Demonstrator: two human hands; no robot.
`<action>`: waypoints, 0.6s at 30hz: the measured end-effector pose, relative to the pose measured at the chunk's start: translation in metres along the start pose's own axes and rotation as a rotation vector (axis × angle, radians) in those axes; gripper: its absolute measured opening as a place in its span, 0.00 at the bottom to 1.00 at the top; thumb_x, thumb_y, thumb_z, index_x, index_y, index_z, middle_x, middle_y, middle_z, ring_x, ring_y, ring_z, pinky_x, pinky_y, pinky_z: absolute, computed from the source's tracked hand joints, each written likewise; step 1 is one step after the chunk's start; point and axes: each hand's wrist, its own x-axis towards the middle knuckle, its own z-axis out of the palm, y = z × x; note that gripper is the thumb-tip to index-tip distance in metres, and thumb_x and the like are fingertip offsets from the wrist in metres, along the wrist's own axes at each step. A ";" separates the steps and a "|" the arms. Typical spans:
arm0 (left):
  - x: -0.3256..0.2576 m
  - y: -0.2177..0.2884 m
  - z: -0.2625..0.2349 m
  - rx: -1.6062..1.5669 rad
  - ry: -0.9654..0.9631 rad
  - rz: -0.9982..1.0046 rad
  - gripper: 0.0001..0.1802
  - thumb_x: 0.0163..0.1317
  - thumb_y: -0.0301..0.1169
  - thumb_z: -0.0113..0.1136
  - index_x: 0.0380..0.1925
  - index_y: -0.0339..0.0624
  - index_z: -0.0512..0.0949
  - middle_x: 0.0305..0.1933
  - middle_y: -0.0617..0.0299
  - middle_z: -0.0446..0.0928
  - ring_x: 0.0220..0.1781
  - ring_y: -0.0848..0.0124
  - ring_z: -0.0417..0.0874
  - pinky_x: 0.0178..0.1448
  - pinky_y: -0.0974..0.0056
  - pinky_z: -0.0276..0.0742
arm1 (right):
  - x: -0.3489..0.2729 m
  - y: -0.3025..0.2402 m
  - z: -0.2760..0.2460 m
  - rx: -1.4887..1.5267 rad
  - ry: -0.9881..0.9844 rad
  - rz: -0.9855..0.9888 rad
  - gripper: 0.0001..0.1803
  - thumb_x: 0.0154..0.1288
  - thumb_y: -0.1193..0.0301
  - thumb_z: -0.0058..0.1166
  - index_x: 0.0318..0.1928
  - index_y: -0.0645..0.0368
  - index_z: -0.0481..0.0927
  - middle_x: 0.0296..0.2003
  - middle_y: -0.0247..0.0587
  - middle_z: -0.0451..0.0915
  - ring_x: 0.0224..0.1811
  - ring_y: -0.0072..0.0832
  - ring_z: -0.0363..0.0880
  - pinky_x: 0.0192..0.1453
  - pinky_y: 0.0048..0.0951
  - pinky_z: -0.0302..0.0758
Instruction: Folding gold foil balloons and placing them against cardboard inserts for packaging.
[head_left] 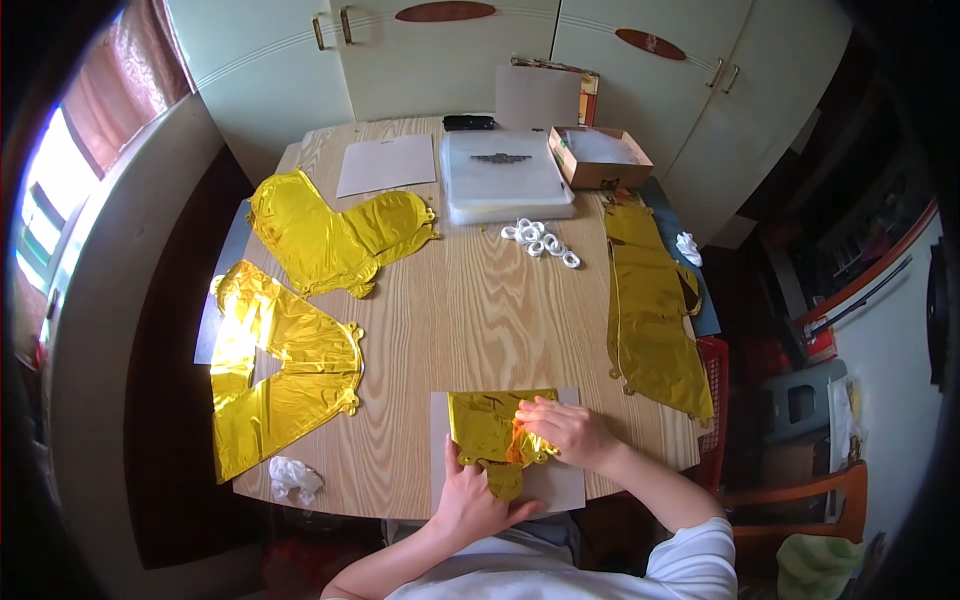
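A folded gold foil balloon [478, 415] lies on a grey cardboard sheet [567, 487] at the table's near edge. My left hand [473, 503] rests on its lower left part, index finger stretched along the left side and thumb spread on the cardboard. My right hand [568, 433] grips the foil from the upper right, fingers bent and pointing left; their tips are partly hidden. An orange patch shows on the foil beside those fingers; whether it is a reflection I cannot tell. A small foil flap [504, 482] sticks out toward me beside my left fingers.
Flat gold foil balloons lie at left, one [330, 235] behind another [310, 345], and more foil [650, 290] at right. Farther back are white ribbon rolls [540, 243], a clear-bagged stack [505, 180] and an open box [600, 165]. Crumpled tissue [295, 481] sits near left.
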 end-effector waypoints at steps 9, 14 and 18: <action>-0.008 -0.016 -0.034 -0.091 -0.023 0.026 0.15 0.52 0.41 0.63 0.35 0.42 0.82 0.35 0.59 0.79 0.42 0.62 0.81 0.58 0.50 0.71 | 0.002 -0.002 0.003 -0.101 0.044 -0.036 0.06 0.62 0.73 0.53 0.38 0.59 0.80 0.42 0.37 0.83 0.51 0.32 0.83 0.56 0.33 0.82; 0.026 -0.035 -0.100 -0.109 -0.222 -0.147 0.19 0.53 0.32 0.60 0.46 0.38 0.79 0.50 0.54 0.80 0.55 0.58 0.79 0.60 0.56 0.73 | -0.001 0.001 0.005 -0.126 0.064 -0.044 0.05 0.61 0.72 0.53 0.36 0.59 0.80 0.42 0.38 0.84 0.50 0.32 0.84 0.55 0.33 0.82; 0.065 -0.071 -0.047 -0.074 -0.080 0.279 0.31 0.66 0.44 0.50 0.65 0.38 0.65 0.69 0.49 0.65 0.73 0.58 0.63 0.74 0.51 0.57 | -0.001 -0.003 0.002 -0.153 -0.001 -0.027 0.06 0.60 0.72 0.54 0.36 0.60 0.80 0.43 0.38 0.84 0.50 0.33 0.84 0.55 0.33 0.81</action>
